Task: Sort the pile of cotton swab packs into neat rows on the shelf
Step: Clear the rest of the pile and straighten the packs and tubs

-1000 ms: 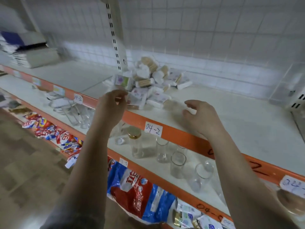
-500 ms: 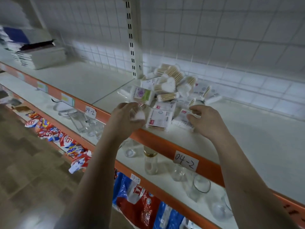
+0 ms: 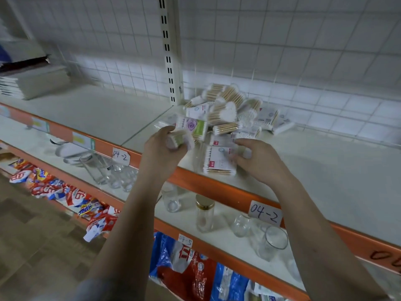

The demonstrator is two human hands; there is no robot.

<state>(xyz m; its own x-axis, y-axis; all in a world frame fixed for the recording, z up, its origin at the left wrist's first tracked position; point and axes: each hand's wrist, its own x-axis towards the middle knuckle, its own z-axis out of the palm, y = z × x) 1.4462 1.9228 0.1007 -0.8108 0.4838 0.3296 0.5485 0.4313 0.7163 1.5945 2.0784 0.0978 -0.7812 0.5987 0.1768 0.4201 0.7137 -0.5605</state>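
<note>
Head view: mid-frame, the pile lay unsorted, no rows begun; left hand gripped one small pack, right hand pinched a flat pack.

A white shelf with an orange front edge carries a heap of cotton swab packs just right of the slotted upright post; stacked books lie far left of that post.

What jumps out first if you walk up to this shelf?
A jumbled pile of cotton swab packs sits against the grid back wall on the top shelf. Two bare hands work at its front: the left hand grips a small pack, the right hand holds a flat pack.
</note>
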